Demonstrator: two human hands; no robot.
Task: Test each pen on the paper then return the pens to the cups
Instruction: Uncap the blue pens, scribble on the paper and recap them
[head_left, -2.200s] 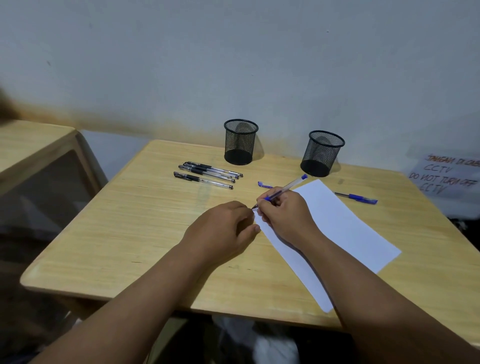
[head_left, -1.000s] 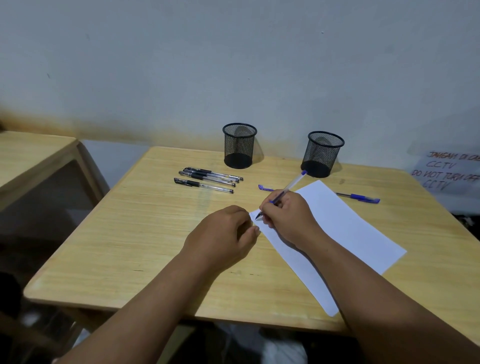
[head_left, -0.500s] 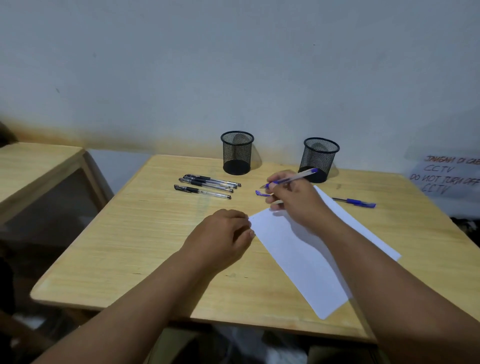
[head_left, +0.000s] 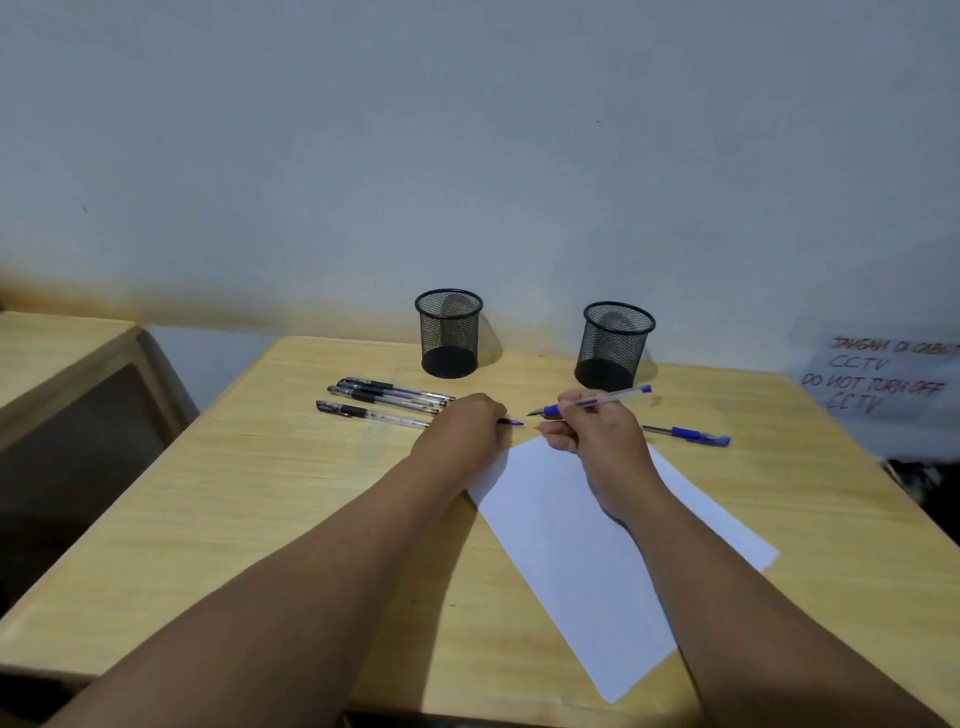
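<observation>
My right hand (head_left: 597, 436) grips an uncapped blue pen (head_left: 608, 399) above the far corner of the white paper (head_left: 566, 535), its tip pointing left. My left hand (head_left: 460, 428) rests on the table just left of that tip, fingers closed on a small blue pen cap (head_left: 513, 422) whose end sticks out. Three capped black pens (head_left: 384, 401) lie side by side left of my left hand. A second, capped blue pen (head_left: 687, 433) lies to the right of the paper. Two black mesh cups stand at the back, the left cup (head_left: 449, 332) and the right cup (head_left: 615, 345); I see no pens in them.
Everything sits on a light wooden table (head_left: 270, 519) against a pale wall. A second wooden table (head_left: 57, 353) stands to the left across a gap. A handwritten CCTV notice (head_left: 883, 376) hangs at the right edge.
My right hand lifted the blue pen off the paper and moved it toward the cups. My left hand left the paper's corner and reached forward onto the blue cap.
</observation>
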